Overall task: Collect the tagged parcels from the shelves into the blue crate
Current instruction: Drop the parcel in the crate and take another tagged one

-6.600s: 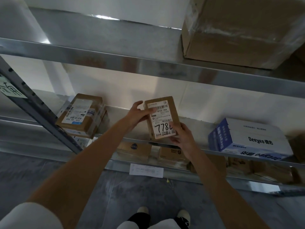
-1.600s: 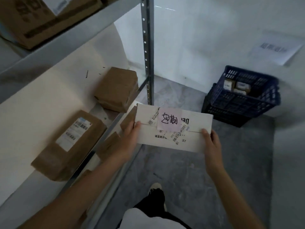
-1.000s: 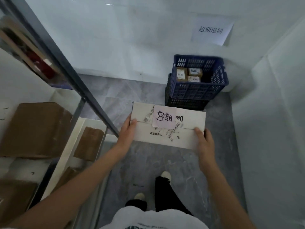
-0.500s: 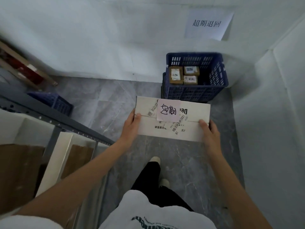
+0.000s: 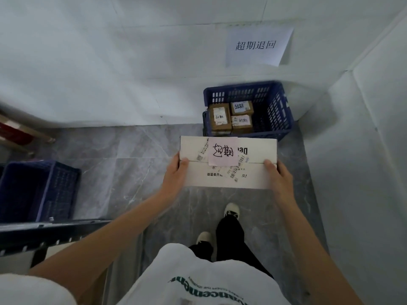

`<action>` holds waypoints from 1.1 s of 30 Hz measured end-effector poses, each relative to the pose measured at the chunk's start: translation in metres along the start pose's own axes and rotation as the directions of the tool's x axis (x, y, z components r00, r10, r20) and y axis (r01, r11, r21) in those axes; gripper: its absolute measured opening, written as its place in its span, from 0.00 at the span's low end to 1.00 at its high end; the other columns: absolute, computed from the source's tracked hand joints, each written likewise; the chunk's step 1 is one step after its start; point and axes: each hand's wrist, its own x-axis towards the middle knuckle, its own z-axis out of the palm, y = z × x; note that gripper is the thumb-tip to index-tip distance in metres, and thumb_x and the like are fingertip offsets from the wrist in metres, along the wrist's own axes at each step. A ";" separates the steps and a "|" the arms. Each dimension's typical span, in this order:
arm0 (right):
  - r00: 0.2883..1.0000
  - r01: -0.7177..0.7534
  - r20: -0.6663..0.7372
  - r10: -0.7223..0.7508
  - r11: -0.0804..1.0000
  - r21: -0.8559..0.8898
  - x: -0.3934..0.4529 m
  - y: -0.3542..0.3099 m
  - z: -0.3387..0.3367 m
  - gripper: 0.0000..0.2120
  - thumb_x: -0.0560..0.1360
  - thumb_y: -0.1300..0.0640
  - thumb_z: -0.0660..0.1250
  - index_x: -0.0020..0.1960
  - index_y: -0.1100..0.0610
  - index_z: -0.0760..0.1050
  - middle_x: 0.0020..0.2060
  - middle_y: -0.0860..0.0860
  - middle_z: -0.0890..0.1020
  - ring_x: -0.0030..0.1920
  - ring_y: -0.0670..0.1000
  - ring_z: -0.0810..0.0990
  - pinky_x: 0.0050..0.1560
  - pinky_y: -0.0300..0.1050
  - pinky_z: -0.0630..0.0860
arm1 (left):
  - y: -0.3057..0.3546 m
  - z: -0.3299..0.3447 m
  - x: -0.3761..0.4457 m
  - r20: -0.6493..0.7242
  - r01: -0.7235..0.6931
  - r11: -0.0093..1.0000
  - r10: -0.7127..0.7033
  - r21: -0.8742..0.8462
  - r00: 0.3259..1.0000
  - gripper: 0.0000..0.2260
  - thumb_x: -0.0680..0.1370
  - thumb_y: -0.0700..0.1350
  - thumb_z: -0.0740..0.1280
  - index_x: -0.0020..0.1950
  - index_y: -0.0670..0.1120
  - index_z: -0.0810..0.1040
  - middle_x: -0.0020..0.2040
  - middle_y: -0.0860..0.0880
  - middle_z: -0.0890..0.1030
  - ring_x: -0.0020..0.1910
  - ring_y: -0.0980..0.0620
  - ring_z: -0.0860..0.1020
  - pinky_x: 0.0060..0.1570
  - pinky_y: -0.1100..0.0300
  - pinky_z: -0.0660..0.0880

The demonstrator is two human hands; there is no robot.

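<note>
I carry a white parcel box [image 5: 255,150] level at waist height, with a pink handwritten tag [image 5: 222,151] stuck on its top. My left hand [image 5: 175,175] grips its left end and my right hand [image 5: 278,176] grips its right end, thumbs on top. Just beyond the box, against the wall in the room's corner, stands the blue crate [image 5: 279,111]. Three brown tagged parcels [image 5: 220,116] lie in its left half. The box's far edge hides the crate's near rim.
A paper sign [image 5: 256,46] hangs on the wall above the crate. A second blue crate [image 5: 41,190] sits at the left beside the dark shelf frame [image 5: 50,234]. A white wall closes the right side. Grey tiled floor lies between me and the crate; my feet are below.
I took the white box off the shelf, turned away from the shelves and walked toward the corner. The blue crate has come closer and now sits right beyond the box.
</note>
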 end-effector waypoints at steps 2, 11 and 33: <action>1.000 -0.015 -0.002 0.015 1.000 -0.003 0.029 -0.005 -0.002 0.13 0.80 0.55 0.63 0.63 0.56 0.76 0.51 0.48 0.82 0.45 0.41 0.79 0.37 0.30 0.74 | 0.003 0.014 0.023 0.001 0.031 1.000 -0.031 0.002 1.000 0.16 0.84 0.44 0.53 0.72 0.46 0.66 0.62 0.48 0.76 0.51 0.59 0.76 0.45 0.68 0.73; 0.997 -0.072 0.040 0.073 0.997 -0.025 0.158 -0.043 -0.015 0.14 0.80 0.54 0.62 0.65 0.55 0.75 0.53 0.49 0.82 0.46 0.41 0.80 0.38 0.33 0.75 | 0.040 0.081 0.132 -0.063 0.123 0.992 -0.124 -0.016 0.990 0.17 0.84 0.43 0.53 0.72 0.46 0.66 0.63 0.47 0.76 0.56 0.50 0.76 0.55 0.54 0.76; 0.954 -0.299 -0.008 0.300 0.948 -0.105 0.487 -0.019 0.062 0.17 0.81 0.52 0.61 0.68 0.51 0.72 0.55 0.48 0.80 0.49 0.44 0.79 0.43 0.38 0.75 | 0.025 0.175 0.482 -0.061 0.346 0.928 -0.340 0.141 0.938 0.15 0.84 0.43 0.54 0.69 0.46 0.68 0.55 0.49 0.77 0.43 0.57 0.75 0.37 0.66 0.72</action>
